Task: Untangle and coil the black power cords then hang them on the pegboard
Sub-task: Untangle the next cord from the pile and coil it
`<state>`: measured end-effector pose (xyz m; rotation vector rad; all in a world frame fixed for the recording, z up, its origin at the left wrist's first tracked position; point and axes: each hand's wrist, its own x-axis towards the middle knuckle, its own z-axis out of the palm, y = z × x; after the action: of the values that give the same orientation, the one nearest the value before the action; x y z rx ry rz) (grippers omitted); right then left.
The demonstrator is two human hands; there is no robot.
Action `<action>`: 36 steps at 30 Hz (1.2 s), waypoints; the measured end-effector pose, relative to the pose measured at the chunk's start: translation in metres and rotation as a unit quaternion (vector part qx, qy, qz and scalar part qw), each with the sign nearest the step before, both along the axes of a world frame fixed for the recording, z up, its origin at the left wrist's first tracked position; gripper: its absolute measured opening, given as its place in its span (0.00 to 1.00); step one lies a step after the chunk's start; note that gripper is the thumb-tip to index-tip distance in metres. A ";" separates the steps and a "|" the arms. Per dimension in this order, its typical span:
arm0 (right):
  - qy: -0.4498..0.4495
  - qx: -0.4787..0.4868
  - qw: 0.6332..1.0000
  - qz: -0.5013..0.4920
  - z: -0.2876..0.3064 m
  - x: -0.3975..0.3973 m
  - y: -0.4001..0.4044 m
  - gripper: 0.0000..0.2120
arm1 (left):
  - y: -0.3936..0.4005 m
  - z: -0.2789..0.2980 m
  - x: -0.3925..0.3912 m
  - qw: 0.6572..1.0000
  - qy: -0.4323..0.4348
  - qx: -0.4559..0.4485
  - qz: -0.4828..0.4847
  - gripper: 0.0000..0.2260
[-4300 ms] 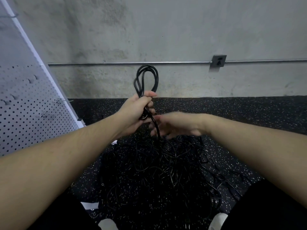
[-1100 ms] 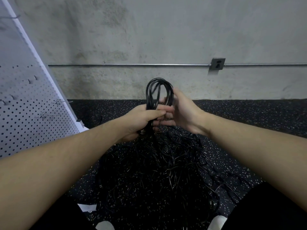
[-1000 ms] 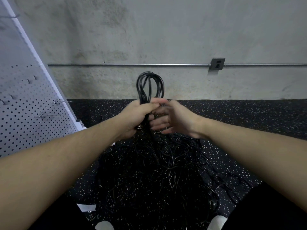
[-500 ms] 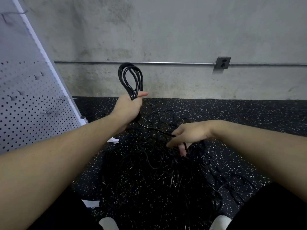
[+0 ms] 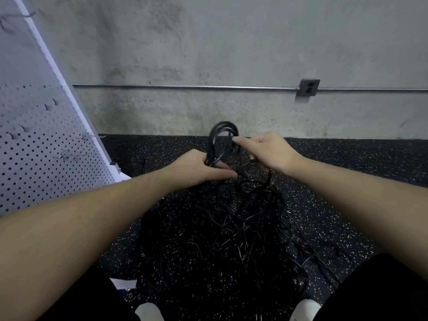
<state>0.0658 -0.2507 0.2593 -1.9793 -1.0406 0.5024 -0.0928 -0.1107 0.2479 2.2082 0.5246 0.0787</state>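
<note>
A speckled black rubber floor runs to the foot of a concrete wall, and a white pegboard leans at the floor's left edge, its bare wire hooks waiting for finished coils. Most of the floor's middle is buried under a loose tangle of black power cords, heaped between the person's knees so each strand can be drawn upward. Above its far edge the left hand is closed around the waist of a small upright coil, pinching the loops so they cannot spring apart. The right hand, fingers curled, lays a trailing strand against the coil's top; it seems to grip that strand, though dark cord on dark floor blurs this.
</note>
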 end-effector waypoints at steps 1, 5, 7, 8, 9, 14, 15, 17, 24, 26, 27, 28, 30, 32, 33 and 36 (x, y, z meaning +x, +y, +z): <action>0.025 0.008 1.000 -0.010 0.001 0.002 0.002 0.25 | -0.004 0.000 0.002 1.000 0.007 0.007 -0.027 0.10; 0.097 0.024 0.995 0.004 0.002 0.007 0.000 0.19 | -0.014 0.003 0.006 0.996 0.038 0.030 -0.072 0.04; 0.153 0.072 0.986 0.014 0.003 0.008 0.000 0.15 | -0.016 0.000 0.006 0.989 0.089 0.087 -0.073 0.09; 0.183 0.085 0.979 0.024 0.004 0.008 0.000 0.15 | -0.016 -0.004 0.007 0.983 0.114 0.128 -0.072 0.10; 0.203 0.084 0.975 0.039 0.005 0.008 0.001 0.15 | -0.016 -0.006 0.009 0.979 0.122 0.148 -0.065 0.10; 0.103 -0.003 0.992 0.070 -0.001 0.006 -0.007 0.16 | -0.010 -0.005 0.007 0.996 0.081 0.014 -0.020 0.09; 0.080 -0.011 0.994 0.076 -0.005 0.007 -0.009 0.16 | -0.008 -0.004 0.004 0.997 0.072 -0.027 -0.011 0.10; 0.082 -0.052 0.992 0.085 -0.014 0.009 -0.012 0.14 | -0.007 -0.003 0.001 0.995 0.057 -0.077 -0.001 0.11; 0.055 -0.130 0.981 0.133 -0.017 0.014 -0.022 0.16 | -0.004 -0.001 -0.003 0.993 0.033 -0.109 0.036 0.14; 0.080 -0.028 0.992 0.097 -0.009 0.013 -0.019 0.15 | -0.001 -0.003 -0.002 0.996 0.027 -0.072 0.036 0.15; 0.082 0.016 0.993 0.079 -0.008 0.013 -0.017 0.14 | -0.001 -0.004 -0.002 0.997 0.025 -0.063 0.030 0.15; 0.071 0.049 0.994 0.063 -0.008 0.012 -0.013 0.14 | -0.001 -0.005 -0.002 0.997 0.022 -0.066 0.021 0.15; 0.051 0.087 0.994 0.031 -0.011 0.009 -0.003 0.13 | -0.004 -0.006 -0.001 0.996 0.013 -0.093 0.004 0.15; 0.051 0.108 0.993 0.008 -0.012 0.006 0.003 0.11 | -0.007 -0.005 -0.002 0.993 -0.001 -0.120 -0.002 0.15; 0.052 0.114 0.992 0.005 -0.013 0.005 0.005 0.11 | -0.008 -0.003 -0.002 0.992 -0.007 -0.129 -0.003 0.14; 0.050 0.105 0.993 -0.002 -0.014 0.005 0.007 0.13 | -0.010 0.001 -0.007 0.985 -0.009 -0.174 -0.012 0.14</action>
<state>0.0707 -0.2441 0.2456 -1.7522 -0.9850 0.4648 -0.0999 -0.1210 0.2485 1.8689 0.4626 -0.0055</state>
